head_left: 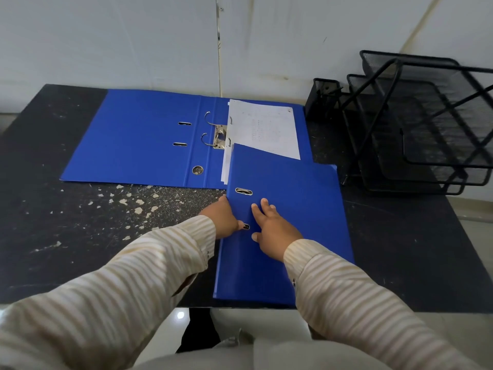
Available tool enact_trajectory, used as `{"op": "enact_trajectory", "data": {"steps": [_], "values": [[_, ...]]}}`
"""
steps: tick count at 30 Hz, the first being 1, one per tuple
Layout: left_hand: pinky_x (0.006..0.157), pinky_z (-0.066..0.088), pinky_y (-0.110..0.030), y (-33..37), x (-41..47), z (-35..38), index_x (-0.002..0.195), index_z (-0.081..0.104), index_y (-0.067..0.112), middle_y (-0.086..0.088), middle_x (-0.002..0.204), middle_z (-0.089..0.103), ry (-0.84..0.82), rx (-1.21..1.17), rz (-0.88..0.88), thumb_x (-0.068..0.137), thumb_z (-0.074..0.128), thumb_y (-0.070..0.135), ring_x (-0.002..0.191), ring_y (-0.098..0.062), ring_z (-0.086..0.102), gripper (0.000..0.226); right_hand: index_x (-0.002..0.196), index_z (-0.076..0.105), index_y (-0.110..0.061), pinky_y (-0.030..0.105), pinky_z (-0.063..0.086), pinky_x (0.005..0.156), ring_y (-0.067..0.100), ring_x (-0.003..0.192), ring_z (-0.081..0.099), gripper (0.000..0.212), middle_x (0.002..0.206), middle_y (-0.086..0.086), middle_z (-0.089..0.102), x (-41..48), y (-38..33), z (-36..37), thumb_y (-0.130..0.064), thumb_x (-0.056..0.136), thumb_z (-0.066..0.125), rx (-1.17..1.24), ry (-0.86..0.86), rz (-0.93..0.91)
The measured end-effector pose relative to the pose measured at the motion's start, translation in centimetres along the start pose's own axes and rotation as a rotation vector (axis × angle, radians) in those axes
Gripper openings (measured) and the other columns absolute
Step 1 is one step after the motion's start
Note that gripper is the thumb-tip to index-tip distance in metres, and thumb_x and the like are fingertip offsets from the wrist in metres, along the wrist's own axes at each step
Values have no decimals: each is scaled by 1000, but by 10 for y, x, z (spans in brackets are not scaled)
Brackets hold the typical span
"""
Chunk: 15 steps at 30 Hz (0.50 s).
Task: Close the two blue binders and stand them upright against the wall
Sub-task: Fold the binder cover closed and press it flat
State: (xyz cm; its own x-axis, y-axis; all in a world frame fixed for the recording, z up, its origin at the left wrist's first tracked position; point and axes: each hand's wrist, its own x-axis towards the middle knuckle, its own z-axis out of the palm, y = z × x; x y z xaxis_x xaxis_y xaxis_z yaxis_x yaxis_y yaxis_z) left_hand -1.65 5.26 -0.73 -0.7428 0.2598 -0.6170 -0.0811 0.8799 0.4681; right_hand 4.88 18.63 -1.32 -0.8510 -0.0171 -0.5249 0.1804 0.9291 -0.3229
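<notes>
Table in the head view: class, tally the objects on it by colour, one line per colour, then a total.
Blue: 2, the open binder and the closed binder
Black: 2, the mesh tray rack and the mesh pen holder
White: 1, the paper stack
Total: 5

Far edge: open binder (pixel 133 137) sprawls flat along the wall (pixel 133 41), blocking it | far right corner: mesh tray rack (pixel 416 124) fills it | near-left table (pixel 66 222): bare, wide open | near edge, right of centre: closed binder (pixel 288 222) lies flat
</notes>
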Motion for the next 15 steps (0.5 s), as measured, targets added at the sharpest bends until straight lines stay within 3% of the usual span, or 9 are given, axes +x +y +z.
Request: {"op": "enact_trajectory", "data": {"steps": [7,10,15], "values": [[96,48,-38,17,-2,3,146,6,-7,-17,140,47,16,245,-70,90,59,39,120,-30,55,91,151,-1,-25,36,26,114,17,147,-7,68,159,-4,-16,1,1,2,-22,99,44,8,-6,1],[99,47,-40,19,-4,1,146,10,-7,-16,148,38,14,268,-40,91,57,39,121,-30,54,86,151,-1,-25,37,26,114,17,147,-7,68,159,-4,-16,1,-1,1,-23,99,43,1,-8,5],[91,48,-37,6,0,2,145,18,0,-14,134,53,37,153,-34,84,65,43,116,-29,58,88,151,0,-26,37,27,113,16,147,-7,68,159,-5,-16,-1,-2,0,-22,99,44,12,-5,15]]}}
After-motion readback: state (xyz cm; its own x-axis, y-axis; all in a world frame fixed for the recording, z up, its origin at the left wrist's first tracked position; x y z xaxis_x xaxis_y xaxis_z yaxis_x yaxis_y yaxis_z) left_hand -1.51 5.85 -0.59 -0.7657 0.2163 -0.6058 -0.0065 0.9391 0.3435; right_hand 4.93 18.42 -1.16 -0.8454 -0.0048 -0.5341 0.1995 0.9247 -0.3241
